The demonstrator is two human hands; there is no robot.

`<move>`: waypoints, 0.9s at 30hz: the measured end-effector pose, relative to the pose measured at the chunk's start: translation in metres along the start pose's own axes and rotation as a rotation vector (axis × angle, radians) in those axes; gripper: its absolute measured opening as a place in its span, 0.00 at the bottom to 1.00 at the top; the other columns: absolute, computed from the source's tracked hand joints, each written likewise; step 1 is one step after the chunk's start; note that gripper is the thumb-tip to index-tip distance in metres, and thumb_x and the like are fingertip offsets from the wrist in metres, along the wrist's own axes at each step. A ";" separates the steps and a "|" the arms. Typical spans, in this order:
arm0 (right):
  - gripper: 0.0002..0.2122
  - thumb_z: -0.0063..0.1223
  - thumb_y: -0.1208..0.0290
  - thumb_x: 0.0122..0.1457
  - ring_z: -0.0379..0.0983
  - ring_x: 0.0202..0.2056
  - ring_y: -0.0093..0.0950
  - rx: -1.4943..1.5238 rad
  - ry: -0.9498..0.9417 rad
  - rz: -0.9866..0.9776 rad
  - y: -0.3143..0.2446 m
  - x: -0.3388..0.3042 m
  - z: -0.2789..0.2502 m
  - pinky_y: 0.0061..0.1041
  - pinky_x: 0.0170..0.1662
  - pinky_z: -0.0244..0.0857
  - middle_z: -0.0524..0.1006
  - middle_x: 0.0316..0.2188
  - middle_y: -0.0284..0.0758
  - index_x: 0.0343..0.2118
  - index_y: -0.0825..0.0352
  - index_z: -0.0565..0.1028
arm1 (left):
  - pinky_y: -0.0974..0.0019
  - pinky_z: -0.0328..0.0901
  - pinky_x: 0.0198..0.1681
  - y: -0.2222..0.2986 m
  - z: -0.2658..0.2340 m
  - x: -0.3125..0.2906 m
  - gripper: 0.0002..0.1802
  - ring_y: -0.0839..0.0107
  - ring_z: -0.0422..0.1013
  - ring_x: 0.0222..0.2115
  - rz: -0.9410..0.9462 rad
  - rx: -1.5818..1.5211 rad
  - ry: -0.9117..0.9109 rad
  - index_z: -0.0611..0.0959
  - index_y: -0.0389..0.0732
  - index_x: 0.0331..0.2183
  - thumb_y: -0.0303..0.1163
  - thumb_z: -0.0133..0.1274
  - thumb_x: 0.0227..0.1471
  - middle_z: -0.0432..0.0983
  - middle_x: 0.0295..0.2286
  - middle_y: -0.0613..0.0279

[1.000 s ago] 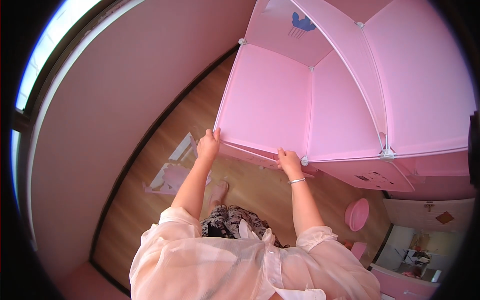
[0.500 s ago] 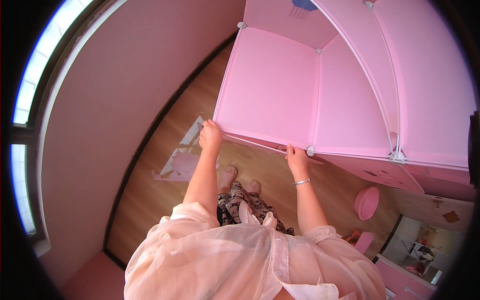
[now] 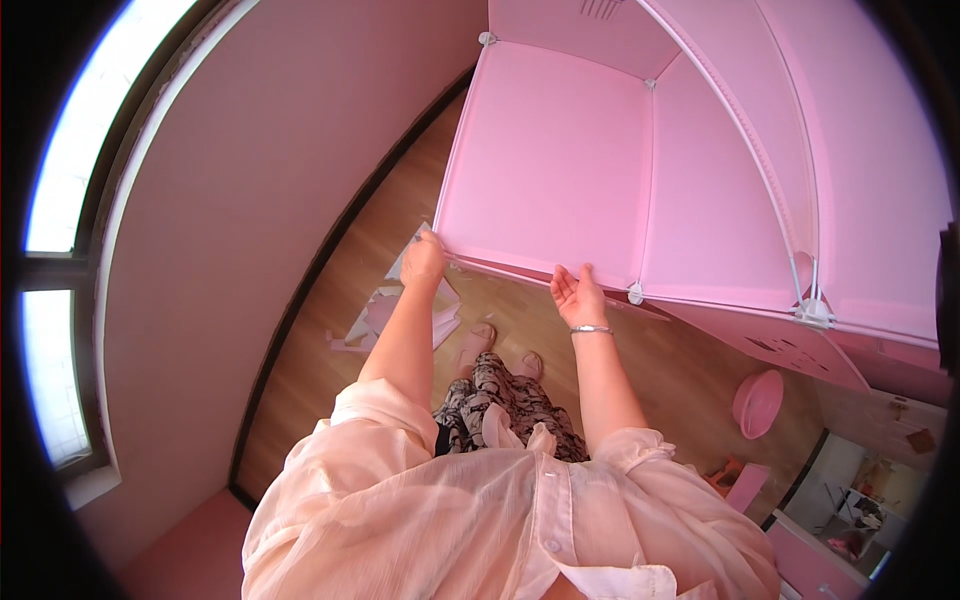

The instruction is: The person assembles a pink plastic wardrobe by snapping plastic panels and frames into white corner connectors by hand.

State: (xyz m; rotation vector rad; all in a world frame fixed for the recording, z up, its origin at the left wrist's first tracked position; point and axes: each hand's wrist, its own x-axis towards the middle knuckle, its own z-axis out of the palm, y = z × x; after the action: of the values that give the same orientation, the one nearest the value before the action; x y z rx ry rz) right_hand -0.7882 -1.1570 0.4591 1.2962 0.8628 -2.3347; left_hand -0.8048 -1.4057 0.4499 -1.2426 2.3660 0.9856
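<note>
A pink panel storage cabinet (image 3: 550, 150) with thin edge rods and white corner connectors stands in front of me. My left hand (image 3: 424, 258) is closed round its near left corner; the fingertips are partly hidden. Along the near edge, my right hand (image 3: 578, 295) is turned palm up with its fingers apart and slightly curled, holding nothing. The fingertips reach the edge; whether they touch it I cannot tell. Just right of them sits a white connector (image 3: 635, 292).
A pink wall (image 3: 230, 200) with a window runs along the left. White and pink sheets (image 3: 385, 315) lie on the wooden floor by my feet. A pink basin (image 3: 758, 404) stands at the right, below a door panel (image 3: 780, 345) with dark marks.
My right hand has let go of the near edge, turned palm up and shifted left. The left hand stays at the corner. The view has shifted slightly.
</note>
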 end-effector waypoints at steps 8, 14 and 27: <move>0.20 0.35 0.53 0.56 0.70 0.19 0.26 -0.138 0.007 0.009 -0.005 -0.001 -0.009 0.24 0.21 0.67 0.73 0.21 0.38 0.33 0.69 0.65 | 0.56 0.56 0.46 0.012 -0.014 -0.013 0.31 0.49 0.64 0.41 0.149 0.163 -0.026 0.78 0.33 0.30 0.46 0.25 0.46 0.69 0.35 0.41; 0.19 0.35 0.55 0.56 0.67 0.13 0.23 -0.586 -0.101 0.017 0.000 -0.031 -0.002 0.21 0.15 0.63 0.73 0.18 0.37 0.32 0.69 0.67 | 0.59 0.54 0.48 0.023 -0.021 -0.012 0.27 0.55 0.61 0.46 0.084 0.159 -0.196 0.76 0.36 0.37 0.43 0.29 0.45 0.66 0.41 0.45; 0.15 0.55 0.59 0.47 0.65 0.17 0.15 -0.600 0.221 -0.528 -0.050 -0.013 -0.098 0.12 0.13 0.53 0.72 0.23 0.32 0.28 0.67 0.69 | 0.56 0.60 0.41 0.019 -0.020 -0.021 0.37 0.53 0.67 0.38 0.252 0.461 -0.072 0.76 0.34 0.33 0.57 0.23 0.50 0.71 0.33 0.44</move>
State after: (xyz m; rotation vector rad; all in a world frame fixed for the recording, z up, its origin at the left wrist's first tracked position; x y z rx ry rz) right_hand -0.7452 -1.0550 0.4481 1.1582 1.9931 -2.0076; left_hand -0.8074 -1.3990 0.4835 -0.7415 2.5352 0.4874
